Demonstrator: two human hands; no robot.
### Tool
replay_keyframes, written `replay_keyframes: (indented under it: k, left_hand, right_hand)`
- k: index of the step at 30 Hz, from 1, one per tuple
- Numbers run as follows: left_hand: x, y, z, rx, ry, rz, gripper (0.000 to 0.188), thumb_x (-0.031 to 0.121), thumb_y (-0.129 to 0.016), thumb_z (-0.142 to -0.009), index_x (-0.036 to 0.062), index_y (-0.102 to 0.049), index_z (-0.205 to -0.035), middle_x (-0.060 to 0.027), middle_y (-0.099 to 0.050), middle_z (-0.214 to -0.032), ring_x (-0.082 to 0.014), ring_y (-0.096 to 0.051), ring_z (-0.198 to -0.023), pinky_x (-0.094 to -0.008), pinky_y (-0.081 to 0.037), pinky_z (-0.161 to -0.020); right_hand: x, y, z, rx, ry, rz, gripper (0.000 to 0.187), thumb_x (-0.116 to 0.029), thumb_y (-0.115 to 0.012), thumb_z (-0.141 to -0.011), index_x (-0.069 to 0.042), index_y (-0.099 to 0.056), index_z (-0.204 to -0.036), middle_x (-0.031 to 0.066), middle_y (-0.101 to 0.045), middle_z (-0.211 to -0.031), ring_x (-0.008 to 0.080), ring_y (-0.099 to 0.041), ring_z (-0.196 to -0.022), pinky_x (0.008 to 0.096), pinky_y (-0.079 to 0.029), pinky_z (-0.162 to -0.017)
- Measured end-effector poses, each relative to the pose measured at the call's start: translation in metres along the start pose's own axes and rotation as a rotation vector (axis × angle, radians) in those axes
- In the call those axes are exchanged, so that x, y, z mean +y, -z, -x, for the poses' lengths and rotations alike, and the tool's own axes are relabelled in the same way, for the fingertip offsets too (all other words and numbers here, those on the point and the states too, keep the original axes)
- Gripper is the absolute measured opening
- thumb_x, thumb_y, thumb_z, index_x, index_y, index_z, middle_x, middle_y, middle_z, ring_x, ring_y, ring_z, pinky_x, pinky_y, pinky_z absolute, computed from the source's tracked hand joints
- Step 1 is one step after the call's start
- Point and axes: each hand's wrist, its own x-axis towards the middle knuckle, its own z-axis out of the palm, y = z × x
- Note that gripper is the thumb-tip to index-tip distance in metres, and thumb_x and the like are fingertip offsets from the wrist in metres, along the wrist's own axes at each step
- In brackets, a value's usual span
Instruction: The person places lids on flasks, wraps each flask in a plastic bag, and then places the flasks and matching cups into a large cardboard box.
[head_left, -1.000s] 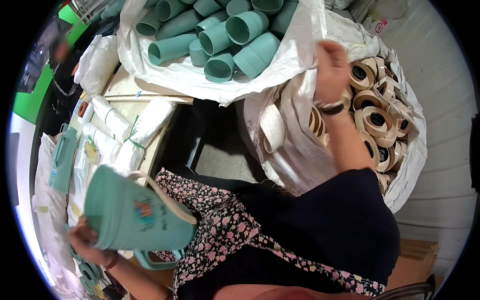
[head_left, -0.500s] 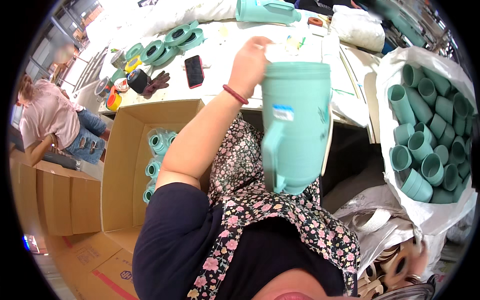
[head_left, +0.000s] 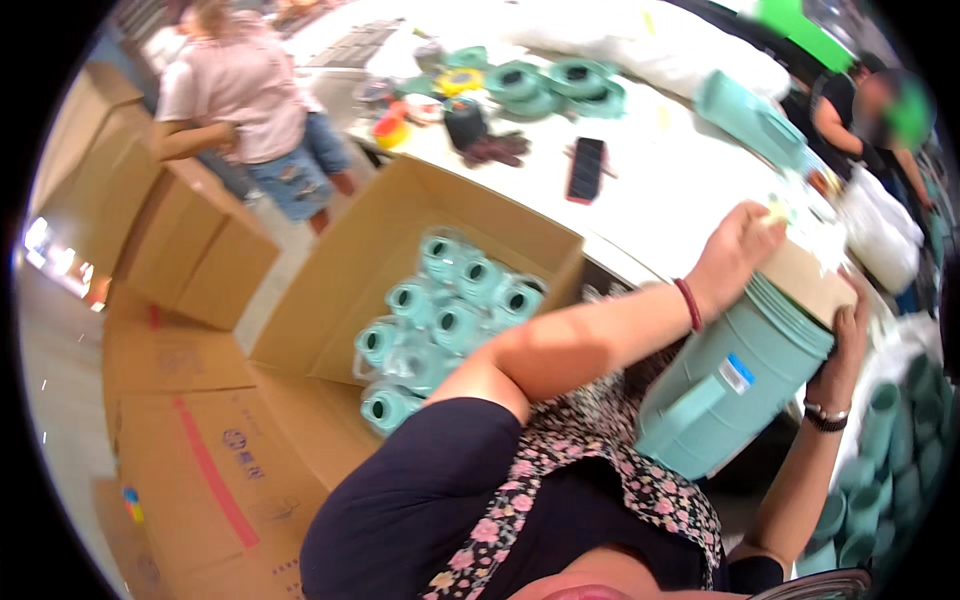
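Observation:
A large teal plastic jug [head_left: 735, 375] with a threaded rim, side handle and small blue label leans in front of my apron, its mouth toward the table. A flat tan cardboard-like piece [head_left: 800, 280] lies across that mouth. My right hand [head_left: 847, 335] grips the tan piece at its right edge, close against the jug rim. At the rim's other side, my left hand [head_left: 738, 255] is closed with fingertips pinched together. A small pale yellowish bit shows at those fingertips, too blurred to name.
An open cardboard box [head_left: 420, 200] holds several wrapped teal jugs at left. On the white table [head_left: 660, 150] lie a phone [head_left: 586, 170], dark gloves [head_left: 495, 149], teal lids [head_left: 525, 88] and another teal jug [head_left: 750, 118]. Teal cups [head_left: 880, 420] fill a sack at right. Two people stand beyond.
My view has swung right. My right hand has come up from the tan pieces at lower right to the jug's mouth with one. The jug now tilts; my left hand has moved to its rim.

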Motion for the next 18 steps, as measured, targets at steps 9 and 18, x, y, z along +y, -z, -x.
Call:
replay_keyframes:
  k: [9,18]
  left_hand:
    - [0.003,0.024,0.0,0.043,0.172,0.088,0.053,0.042,-0.044,-0.092,0.0029,-0.038,-0.127,-0.0089,-0.046,-0.115,-0.0165,-0.044,-0.106,-0.0263,-0.034,-0.094]
    - [-0.035,0.017,0.003,0.149,0.165,0.065,0.038,0.032,-0.036,-0.095,0.0006,-0.052,-0.107,-0.008,-0.057,-0.103,-0.0148,-0.054,-0.092,-0.0292,-0.045,-0.081]
  right_hand:
    - [0.02,-0.042,-0.017,0.032,-0.005,-0.099,0.05,-0.033,-0.051,-0.087,-0.001,-0.04,-0.124,0.0097,-0.047,-0.116,0.0185,-0.046,-0.108,0.0303,-0.034,-0.095]
    - [0.033,-0.035,-0.007,0.105,-0.036,0.128,0.046,-0.032,-0.053,-0.083,0.0,-0.045,-0.116,0.0076,-0.051,-0.103,0.0138,-0.046,-0.095,0.0251,-0.038,-0.084]
